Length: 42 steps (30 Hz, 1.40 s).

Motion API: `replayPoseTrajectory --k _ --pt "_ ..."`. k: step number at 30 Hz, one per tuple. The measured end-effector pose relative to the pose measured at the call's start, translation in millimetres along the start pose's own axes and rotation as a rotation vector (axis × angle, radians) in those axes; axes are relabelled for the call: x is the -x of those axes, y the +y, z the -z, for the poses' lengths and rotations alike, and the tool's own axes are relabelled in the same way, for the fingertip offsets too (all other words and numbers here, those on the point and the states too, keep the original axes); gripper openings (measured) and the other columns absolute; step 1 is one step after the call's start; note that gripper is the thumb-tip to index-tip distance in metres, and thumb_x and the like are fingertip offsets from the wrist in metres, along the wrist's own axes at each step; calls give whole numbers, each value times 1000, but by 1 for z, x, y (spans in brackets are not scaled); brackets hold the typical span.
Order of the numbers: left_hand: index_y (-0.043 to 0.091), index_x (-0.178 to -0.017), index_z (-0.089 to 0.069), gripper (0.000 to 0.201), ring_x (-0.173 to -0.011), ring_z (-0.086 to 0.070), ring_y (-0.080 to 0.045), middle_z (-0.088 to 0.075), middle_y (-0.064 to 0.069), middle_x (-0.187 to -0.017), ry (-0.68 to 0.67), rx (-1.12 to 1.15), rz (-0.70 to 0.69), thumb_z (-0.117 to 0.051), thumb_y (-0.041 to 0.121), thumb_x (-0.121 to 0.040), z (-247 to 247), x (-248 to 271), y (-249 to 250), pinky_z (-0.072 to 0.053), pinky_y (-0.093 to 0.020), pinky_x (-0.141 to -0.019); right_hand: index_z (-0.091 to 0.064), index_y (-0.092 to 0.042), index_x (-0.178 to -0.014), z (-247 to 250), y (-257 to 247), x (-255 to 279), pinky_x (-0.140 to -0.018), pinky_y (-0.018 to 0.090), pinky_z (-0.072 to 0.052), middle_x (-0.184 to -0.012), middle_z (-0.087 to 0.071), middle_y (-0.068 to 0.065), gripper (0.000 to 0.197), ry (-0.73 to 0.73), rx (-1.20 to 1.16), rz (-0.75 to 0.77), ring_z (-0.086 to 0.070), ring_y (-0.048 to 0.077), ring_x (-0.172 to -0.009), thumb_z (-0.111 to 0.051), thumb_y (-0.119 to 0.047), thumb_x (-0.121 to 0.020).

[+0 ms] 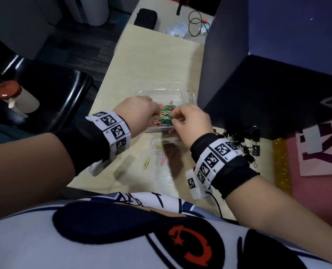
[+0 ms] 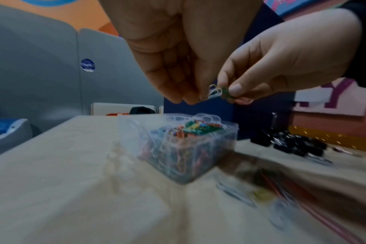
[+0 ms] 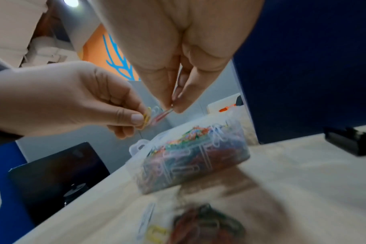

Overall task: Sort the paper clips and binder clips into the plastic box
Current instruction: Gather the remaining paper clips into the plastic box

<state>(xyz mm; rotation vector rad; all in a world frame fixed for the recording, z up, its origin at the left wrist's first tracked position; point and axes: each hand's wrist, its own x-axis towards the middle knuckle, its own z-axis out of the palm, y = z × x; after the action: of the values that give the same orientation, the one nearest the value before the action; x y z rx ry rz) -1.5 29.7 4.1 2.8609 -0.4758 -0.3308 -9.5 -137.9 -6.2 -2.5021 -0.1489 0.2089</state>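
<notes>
Pinching a few tangled paper clips (image 2: 216,92) between them, the left hand (image 1: 140,111) and right hand (image 1: 192,123) hover above the full plastic box (image 1: 190,98).

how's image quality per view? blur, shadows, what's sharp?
Head view: mostly sharp; hand shadows darken the beige tabletop beside the loose coloured paper clips. Left wrist view: near tabletop smeared, clear plastic box of paper clips soft, black binder clip pile blurred; the pinching fingers sharpest. Right wrist view: foreground clips blurred, hands clearer, ceiling light glare top left.
</notes>
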Motion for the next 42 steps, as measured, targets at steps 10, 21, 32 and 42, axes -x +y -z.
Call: replayPoseTrajectory --k 10,21,32,42 --pt "22 -128 -50 48 -114 -52 -24 -49 -2 -124 -255 -155 -151 -60 41 -85 -28 17 1 -48 -36 -90 -37 -18 -133 -7 31 22 -99 41 -45 -130 -35 8 71 -473 410 -227 -47 30 -120 -72 -33 -73" --pt "13 -119 -51 36 -109 -52 -26 -51 -8 -118 -350 -220 -141 -55 36 -91 -63 22 0 -43 -33 -86 -53 -16 -123 -40 38 40 -90 40 -45 -121 -46 7 33 -442 474 254 -41 29 -113 -46 -8 -92" --pt "12 -98 -56 12 -87 -58 -30 -57 -9 -102 -323 -243 -127 -46 18 -93 -62 17 4 -43 -33 -65 -61 -19 -104 -30 40 19 -92 33 -45 -114 -55 7 20 -405 360 15 -54 26 -107 -52 -10 -89" --pt "16 -112 -63 24 -102 -59 -31 -62 -9 -108 116 32 -68 -48 26 -95 -2 -8 3 -44 -37 -83 -63 -20 -108 6 6 -10 -88 28 -46 -106 -64 1 23 42 53 -15 -62 20 -93 -62 -21 -86"
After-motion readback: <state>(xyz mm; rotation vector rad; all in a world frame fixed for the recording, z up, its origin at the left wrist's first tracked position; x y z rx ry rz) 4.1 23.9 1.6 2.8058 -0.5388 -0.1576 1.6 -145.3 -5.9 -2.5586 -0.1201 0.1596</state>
